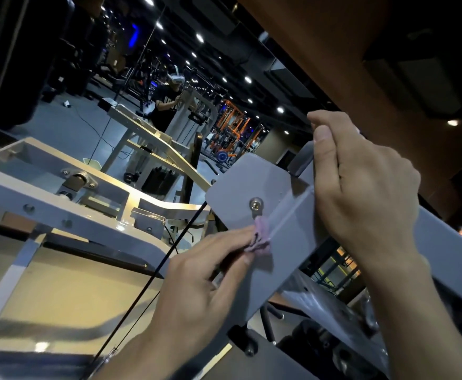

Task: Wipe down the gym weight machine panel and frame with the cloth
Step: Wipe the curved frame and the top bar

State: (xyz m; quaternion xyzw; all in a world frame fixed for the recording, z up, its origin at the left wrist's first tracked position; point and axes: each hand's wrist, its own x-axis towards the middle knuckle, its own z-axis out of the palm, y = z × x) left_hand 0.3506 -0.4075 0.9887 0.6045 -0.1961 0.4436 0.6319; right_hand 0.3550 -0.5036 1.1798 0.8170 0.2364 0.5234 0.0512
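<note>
A grey metal panel [241, 187] with a bolt [256, 204] sits on the machine's sloping grey frame [443, 242]. My left hand [197, 292] pinches a small bunched purple cloth [261, 237] and presses it against the panel just below the bolt. My right hand [361, 187] grips the upper edge of the frame beside the panel, fingers curled over it. Most of the cloth is hidden in my left fingers.
A black cable [147, 283] runs diagonally just left of my left hand. A pale frame [60, 209] with clear guard plates fills the left. A mirror behind shows a person at a machine [169, 100]. Orange racks [232, 124] stand far off.
</note>
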